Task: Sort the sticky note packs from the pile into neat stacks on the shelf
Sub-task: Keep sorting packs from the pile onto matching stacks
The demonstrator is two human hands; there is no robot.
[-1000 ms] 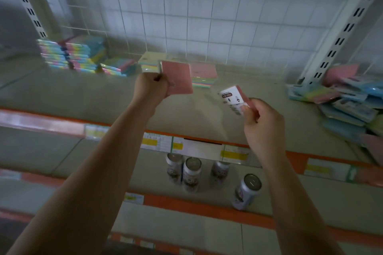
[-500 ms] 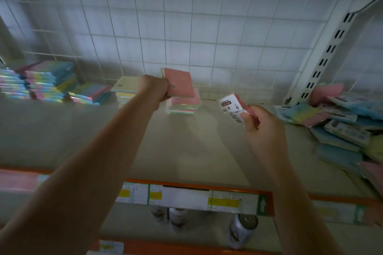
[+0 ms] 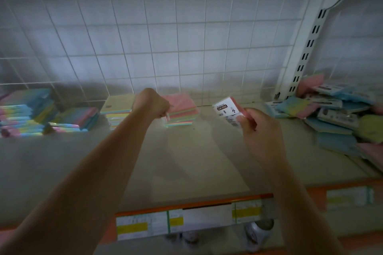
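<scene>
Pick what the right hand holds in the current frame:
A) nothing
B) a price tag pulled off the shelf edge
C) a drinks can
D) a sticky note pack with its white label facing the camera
D: the right hand pinches a sticky note pack above the shelf, its white printed label toward the camera and a pink edge showing behind it.

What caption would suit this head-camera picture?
Left hand lowers a pink pack onto the pink-topped stack; right hand holds a labelled pack.
</scene>
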